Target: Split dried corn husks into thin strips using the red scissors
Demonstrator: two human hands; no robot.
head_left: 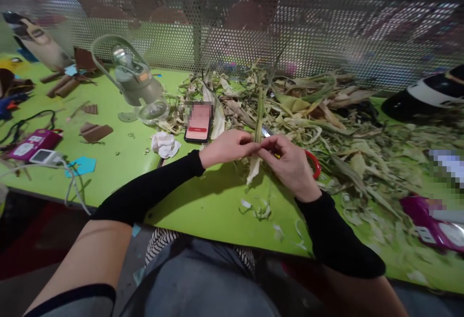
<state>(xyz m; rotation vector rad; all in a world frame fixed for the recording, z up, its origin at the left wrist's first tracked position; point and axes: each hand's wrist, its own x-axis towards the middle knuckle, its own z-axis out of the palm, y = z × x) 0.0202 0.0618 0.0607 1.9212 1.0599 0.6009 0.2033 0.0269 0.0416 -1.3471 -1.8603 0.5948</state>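
My left hand (226,147) and my right hand (290,165) meet over the green table (203,201), both pinched on a long pale green leaf strip (258,119) that stands nearly upright between them. Its whitish lower end (253,169) hangs below my fingers. My right hand also has red-handled scissors (314,162) looped under it, the blade tip showing behind the strip. Both forearms wear black sleeves.
A big heap of dry leaves and husks (319,109) covers the table's right and back. A phone (198,122), a crumpled tissue (165,144), a small desk fan (134,78), cardboard scraps (94,131), cables and purple boxes (34,143) lie left. Perforated metal screen (232,22) behind.
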